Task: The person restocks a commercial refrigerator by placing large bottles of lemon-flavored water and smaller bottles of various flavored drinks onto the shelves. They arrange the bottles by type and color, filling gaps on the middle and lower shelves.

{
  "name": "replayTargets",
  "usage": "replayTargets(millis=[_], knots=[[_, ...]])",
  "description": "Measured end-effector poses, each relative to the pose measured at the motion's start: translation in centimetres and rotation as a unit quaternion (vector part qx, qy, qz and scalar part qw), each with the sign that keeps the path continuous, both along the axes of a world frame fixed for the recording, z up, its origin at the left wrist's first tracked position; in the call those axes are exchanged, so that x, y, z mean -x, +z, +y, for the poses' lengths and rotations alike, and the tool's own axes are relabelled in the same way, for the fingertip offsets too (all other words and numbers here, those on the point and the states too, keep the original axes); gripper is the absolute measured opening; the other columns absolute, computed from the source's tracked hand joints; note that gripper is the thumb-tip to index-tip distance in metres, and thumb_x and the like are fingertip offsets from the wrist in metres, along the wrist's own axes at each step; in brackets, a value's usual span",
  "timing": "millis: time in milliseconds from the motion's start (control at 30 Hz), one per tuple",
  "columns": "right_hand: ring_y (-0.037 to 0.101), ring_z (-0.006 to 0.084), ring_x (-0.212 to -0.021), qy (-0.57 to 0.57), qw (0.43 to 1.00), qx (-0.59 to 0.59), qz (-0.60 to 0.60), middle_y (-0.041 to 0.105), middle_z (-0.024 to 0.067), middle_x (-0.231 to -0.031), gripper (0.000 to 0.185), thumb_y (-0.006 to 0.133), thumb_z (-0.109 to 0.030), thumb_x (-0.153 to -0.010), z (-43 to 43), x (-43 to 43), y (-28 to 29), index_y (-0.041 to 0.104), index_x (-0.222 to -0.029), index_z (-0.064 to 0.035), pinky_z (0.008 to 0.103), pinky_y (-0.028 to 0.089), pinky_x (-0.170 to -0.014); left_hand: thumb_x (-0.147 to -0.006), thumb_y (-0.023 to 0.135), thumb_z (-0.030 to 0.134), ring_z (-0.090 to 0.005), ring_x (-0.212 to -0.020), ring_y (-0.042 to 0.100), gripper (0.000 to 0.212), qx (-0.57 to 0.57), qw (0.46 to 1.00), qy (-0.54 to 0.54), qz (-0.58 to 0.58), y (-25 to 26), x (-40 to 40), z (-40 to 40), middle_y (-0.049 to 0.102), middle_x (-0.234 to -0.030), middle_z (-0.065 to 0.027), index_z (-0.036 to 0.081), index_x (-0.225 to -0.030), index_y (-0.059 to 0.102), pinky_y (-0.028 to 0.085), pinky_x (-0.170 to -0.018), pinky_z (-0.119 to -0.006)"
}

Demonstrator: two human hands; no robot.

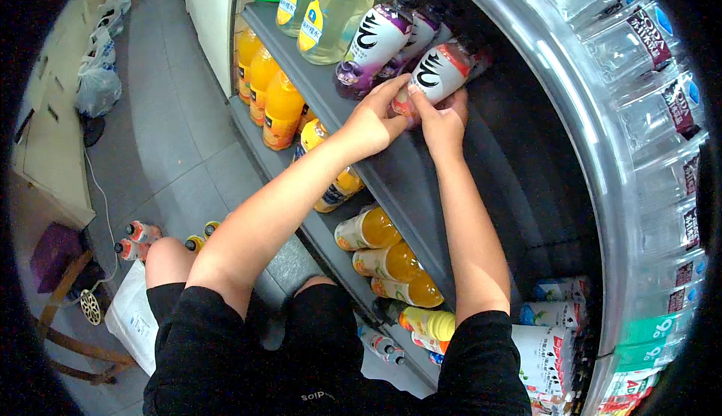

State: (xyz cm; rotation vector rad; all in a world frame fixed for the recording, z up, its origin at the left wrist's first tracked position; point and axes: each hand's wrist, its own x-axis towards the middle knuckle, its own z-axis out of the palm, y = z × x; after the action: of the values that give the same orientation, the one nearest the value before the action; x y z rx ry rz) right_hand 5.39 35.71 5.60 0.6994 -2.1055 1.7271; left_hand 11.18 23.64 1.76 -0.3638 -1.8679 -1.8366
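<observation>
Both my hands are around a drink bottle with a white and red label (443, 72), tilted on a dark grey shelf (417, 190). My left hand (375, 117) touches its lower part from the left, and my right hand (445, 114) grips it from the right, thumb on the front. Beside it on the left stand bottles with white and purple labels (375, 47). Further left are large bottles of pale yellow drink with yellow caps (338, 16).
The shelf below holds orange drink bottles (282, 111) and amber drink bottles (386, 258). Clear water bottles (643, 44) line the upper right behind a curved rail (581, 151). Small red-labelled bottles (135, 241) stand on the tiled floor near a white bag (132, 314).
</observation>
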Motion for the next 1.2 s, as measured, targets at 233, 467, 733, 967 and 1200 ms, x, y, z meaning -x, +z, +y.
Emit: replayTargets(millis=[233, 467, 733, 967, 1200], knots=[[0.058, 0.0181, -0.096, 0.03, 0.999, 0.029, -0.004, 0.057, 0.0124, -0.108, 0.054, 0.074, -0.007, -0.074, -0.3, 0.7, 0.2, 0.041, -0.117, 0.0005, 0.0304, 0.048, -0.082, -0.069, 0.06, 0.003, -0.0306, -0.126, 0.04, 0.072, 0.051, 0.996, 0.045, 0.053, -0.2, 0.9, 0.2, 0.043, -0.133, -0.0199, 0.004, -0.137, 0.035, 0.03, -0.105, -0.036], [0.058, 0.0228, -0.095, 0.014, 1.0, 0.025, 0.006, 0.057, 0.0153, -0.108, 0.065, 0.079, -0.014, -0.068, -0.5, 1.4, -0.6, 0.04, -0.117, 0.0015, 0.0334, 0.047, -0.082, -0.066, 0.059, 0.002, -0.0316, -0.126, 0.039, 0.075, 0.071, 0.993, 0.081, 0.05, -0.7, 1.2, 0.2, 0.043, -0.133, -0.0202, 0.005, -0.137, 0.034, 0.03, -0.105, -0.036], [0.059, 0.0246, -0.094, -0.008, 1.0, 0.003, 0.015, 0.058, 0.0165, -0.107, 0.067, 0.08, -0.017, -0.066, -0.5, 1.9, -0.3, 0.041, -0.118, 0.0015, 0.0342, 0.047, -0.081, -0.063, 0.058, 0.001, -0.0321, -0.127, 0.038, 0.078, 0.089, 0.989, 0.107, 0.051, -1.4, 1.8, 0.5, 0.043, -0.132, -0.0198, 0.005, -0.137, 0.034, 0.03, -0.106, -0.036], [0.059, 0.0253, -0.094, 0.008, 1.0, -0.002, 0.001, 0.058, 0.0167, -0.107, 0.068, 0.08, -0.018, -0.067, -0.4, 1.6, 0.0, 0.04, -0.118, 0.0009, 0.0347, 0.047, -0.081, -0.063, 0.058, 0.002, -0.0333, -0.127, 0.037, 0.079, 0.121, 0.983, 0.128, 0.049, -1.3, 1.5, 0.7, 0.042, -0.133, -0.0207, 0.005, -0.137, 0.033, 0.029, -0.106, -0.037], [0.059, 0.0259, -0.095, 0.008, 1.0, -0.007, -0.002, 0.057, 0.0177, -0.108, 0.07, 0.079, -0.018, -0.067, -0.5, 1.6, 0.0, 0.038, -0.12, 0.0013, 0.035, 0.047, -0.082, -0.062, 0.058, 0.002, -0.034, -0.127, 0.037, 0.079, 0.137, 0.98, 0.137, 0.046, -1.1, 1.3, 0.5, 0.041, -0.133, -0.0215, 0.004, -0.137, 0.033, 0.028, -0.107, -0.037]])
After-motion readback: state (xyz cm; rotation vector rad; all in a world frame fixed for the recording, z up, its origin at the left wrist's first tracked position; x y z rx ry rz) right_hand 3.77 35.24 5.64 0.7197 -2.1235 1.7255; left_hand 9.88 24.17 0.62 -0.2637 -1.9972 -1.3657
